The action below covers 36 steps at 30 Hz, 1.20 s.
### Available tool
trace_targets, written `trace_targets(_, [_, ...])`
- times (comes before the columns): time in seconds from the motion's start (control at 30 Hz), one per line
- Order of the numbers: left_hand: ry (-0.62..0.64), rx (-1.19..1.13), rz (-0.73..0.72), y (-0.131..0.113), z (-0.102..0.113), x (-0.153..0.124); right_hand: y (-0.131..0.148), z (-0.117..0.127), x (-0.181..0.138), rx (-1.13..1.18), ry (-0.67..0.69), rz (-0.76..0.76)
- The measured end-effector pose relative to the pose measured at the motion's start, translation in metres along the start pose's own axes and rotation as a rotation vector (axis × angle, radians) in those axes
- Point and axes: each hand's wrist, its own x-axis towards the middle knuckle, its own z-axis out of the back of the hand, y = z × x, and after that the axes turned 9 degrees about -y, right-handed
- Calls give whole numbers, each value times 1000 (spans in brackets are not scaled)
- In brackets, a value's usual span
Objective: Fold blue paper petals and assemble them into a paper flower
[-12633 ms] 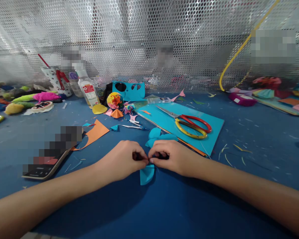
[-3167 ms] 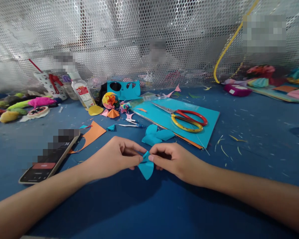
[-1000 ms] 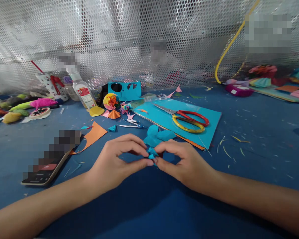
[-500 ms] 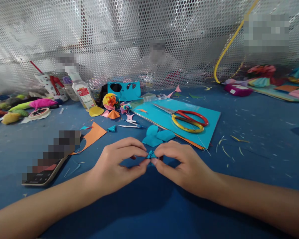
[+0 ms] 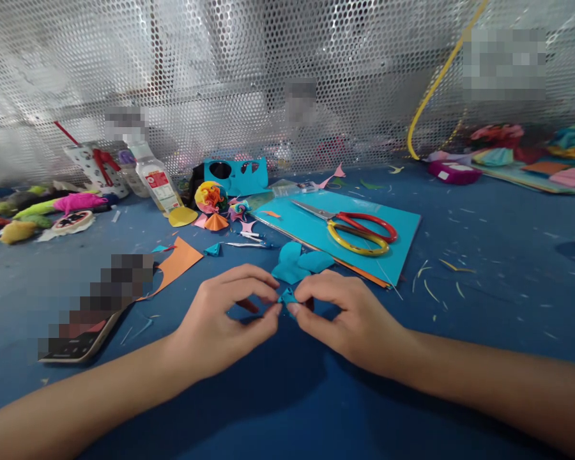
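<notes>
Pinching a folded teal paper piece (image 5: pixel 287 296) between thumb and forefinger tips, the left hand (image 5: pixel 215 326) and the right hand (image 5: pixel 354 316) are meeting just above the blue table (image 5: pixel 287 396). Each hand is closing on one side of the piece, with the other fingers curling loosely. The piece is sitting at the centre of the view, between the two hands and mostly hidden by the fingertips, so its exact fold cannot be told. Judging from the posture, the hands are creasing or tightening a small, many-layered fold. A further fold is calling for fine fingertip pressure and a firm hold on both sides, since paper this small is liable to spring open. Just beyond the fingers, loose teal cut-outs (image 5: pixel 297 263) are lying, and behind them the teal sheet (image 5: pixel 402 236) is carrying the scissors (image 5: pixel 359 230), its near edge running close to the right hand. A phone (image 5: pixel 91 306) and an orange scrap (image 5: pixel 179 259) are occupying the left. Open room is lying toward the person, where bare table is showing beneath the forearms.
</notes>
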Motion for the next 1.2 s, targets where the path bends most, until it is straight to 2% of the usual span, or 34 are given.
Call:
trace_targets(0.47, [-34,-1,-3,-2,1,-2,-3,-1,0,-28,-8,26])
trace_targets(0.73, [22,-82,240,0,5,5,-12,-3,-1,-79,17,242])
trace_targets(0.93, [157,-103,288,-3,6,6,-18,-1,3,-3,187,338])
trace_targets(1.07, [200,-88,287,-2,7,5,-13,2,4,-27,313,280])
trace_targets(1.2, [222,-112,293,0,7,3,-4,4,2,-22,358,224])
